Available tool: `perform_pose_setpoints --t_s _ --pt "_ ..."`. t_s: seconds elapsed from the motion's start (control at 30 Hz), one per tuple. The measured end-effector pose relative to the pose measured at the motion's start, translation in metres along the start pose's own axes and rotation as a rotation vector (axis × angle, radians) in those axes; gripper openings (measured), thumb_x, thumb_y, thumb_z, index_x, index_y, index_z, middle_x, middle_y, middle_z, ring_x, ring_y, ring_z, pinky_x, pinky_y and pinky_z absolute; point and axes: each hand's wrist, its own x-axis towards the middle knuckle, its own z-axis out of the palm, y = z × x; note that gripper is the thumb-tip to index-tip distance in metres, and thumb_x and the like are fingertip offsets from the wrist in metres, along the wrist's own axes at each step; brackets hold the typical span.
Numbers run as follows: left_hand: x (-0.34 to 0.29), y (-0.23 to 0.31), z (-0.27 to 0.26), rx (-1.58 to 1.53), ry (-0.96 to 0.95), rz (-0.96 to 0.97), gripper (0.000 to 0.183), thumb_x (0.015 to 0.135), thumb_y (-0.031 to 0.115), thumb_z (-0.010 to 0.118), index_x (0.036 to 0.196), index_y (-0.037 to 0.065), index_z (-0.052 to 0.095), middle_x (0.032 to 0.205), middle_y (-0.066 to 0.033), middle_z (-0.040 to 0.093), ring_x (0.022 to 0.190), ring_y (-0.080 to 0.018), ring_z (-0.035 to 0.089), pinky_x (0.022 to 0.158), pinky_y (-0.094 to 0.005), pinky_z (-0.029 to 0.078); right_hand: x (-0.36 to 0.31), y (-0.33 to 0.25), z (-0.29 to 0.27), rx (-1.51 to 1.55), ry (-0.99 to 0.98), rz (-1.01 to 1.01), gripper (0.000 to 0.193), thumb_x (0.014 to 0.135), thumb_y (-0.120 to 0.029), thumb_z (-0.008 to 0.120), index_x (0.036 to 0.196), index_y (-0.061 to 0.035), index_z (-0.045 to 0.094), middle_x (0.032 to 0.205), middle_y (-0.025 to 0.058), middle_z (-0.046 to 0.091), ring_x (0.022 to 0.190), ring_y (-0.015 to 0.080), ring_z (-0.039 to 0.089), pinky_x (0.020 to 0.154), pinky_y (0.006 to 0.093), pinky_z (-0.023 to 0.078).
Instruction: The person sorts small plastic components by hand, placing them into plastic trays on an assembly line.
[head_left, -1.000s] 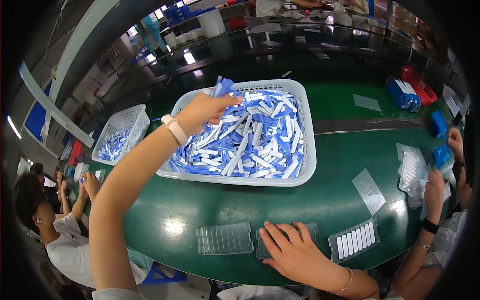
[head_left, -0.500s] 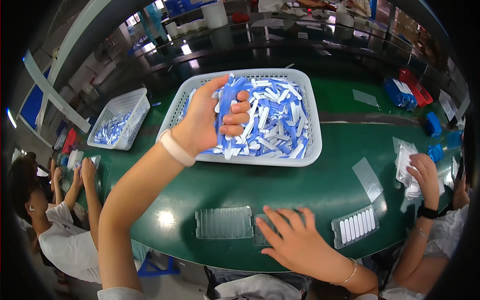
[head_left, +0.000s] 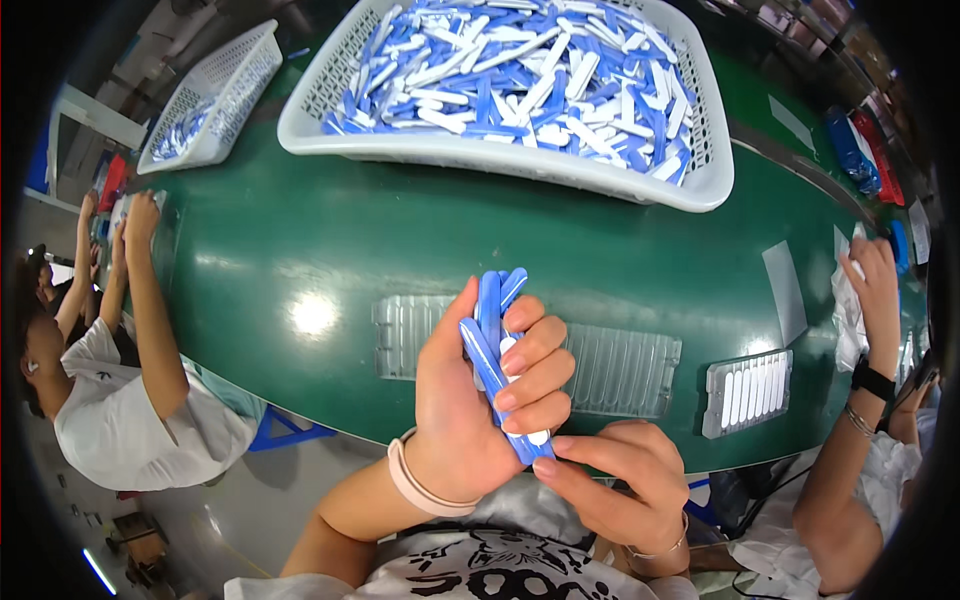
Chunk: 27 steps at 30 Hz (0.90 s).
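Observation:
My left hand [head_left: 448, 405] is closed round a small bunch of slim blue and white plastic sticks [head_left: 489, 305], held above the near part of the table. Their upper ends fan out past my fingers; part of the bunch is hidden in the palm. At the lower end of the bunch, the thumb and finger of my right hand [head_left: 632, 478] pinch the tip of a blue stick. Behind my hands lie two clear ribbed plastic trays, the right tray [head_left: 628, 372] and the left tray [head_left: 398, 338], which my left hand partly covers.
A large white basket [head_left: 520, 176] heaped with such sticks stands beyond my hands. A smaller basket [head_left: 215, 135] is at far left. To the right are a tray of white pieces [head_left: 712, 415] and a clear sheet [head_left: 786, 290]. Co-workers sit on both sides of the green table [head_left: 270, 240].
My left hand has come back from over the large basket with its bunch of sticks. My right hand has left the clear tray and now pinches the bunch's lower end. The view has tipped downward.

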Motion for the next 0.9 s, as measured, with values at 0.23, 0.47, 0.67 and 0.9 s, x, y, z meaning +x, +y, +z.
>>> perform_pose_setpoints --t_s 0.23,0.47,0.67,0.9 --pt "0.011 -0.004 0.004 -0.071 0.011 -0.056 0.034 0.098 0.038 0.035 0.081 0.010 0.042 0.066 -0.0006 0.035 0.046 -0.0108 0.030 0.041 -0.0261 0.022 -0.009 -0.003 -0.014 -0.114 -0.006 -0.042 0.028 0.062 -0.002 0.074 0.089 -0.0092 0.072 0.097 0.0052 0.064 0.064 0.0158 0.054 0.052 0.0254 0.043" --pt "0.011 0.020 0.011 0.112 -0.029 0.072 0.038 0.100 0.042 0.030 0.082 0.011 0.041 0.066 -0.0018 0.036 0.047 -0.0116 0.031 0.042 -0.0265 0.025 -0.020 0.009 -0.023 0.765 0.777 0.904 0.011 0.082 0.003 0.061 0.091 0.0073 0.066 0.079 0.0110 0.059 0.060 0.0159 0.054 0.048 0.0275 0.041" --pt "0.009 0.020 -0.001 0.218 0.092 0.135 0.044 0.100 0.049 0.025 0.083 0.012 0.039 0.062 -0.0013 0.036 0.043 -0.0115 0.030 0.040 -0.0269 0.024 -0.024 0.020 -0.028 0.890 0.694 1.019 0.015 0.085 0.002 0.060 0.098 0.0073 0.065 0.079 0.0098 0.058 0.058 0.0129 0.052 0.042 0.0257 0.040" --pt "0.004 0.024 -0.005 0.250 0.178 0.067 0.045 0.099 0.050 0.022 0.081 0.012 0.038 0.062 -0.0011 0.036 0.042 -0.0111 0.029 0.038 -0.0264 0.023 -0.022 0.022 -0.039 0.902 0.698 1.237 0.022 0.090 -0.011 0.057 0.096 0.0088 0.064 0.068 0.0134 0.064 0.046 0.0166 0.055 0.040 0.0273 0.044"
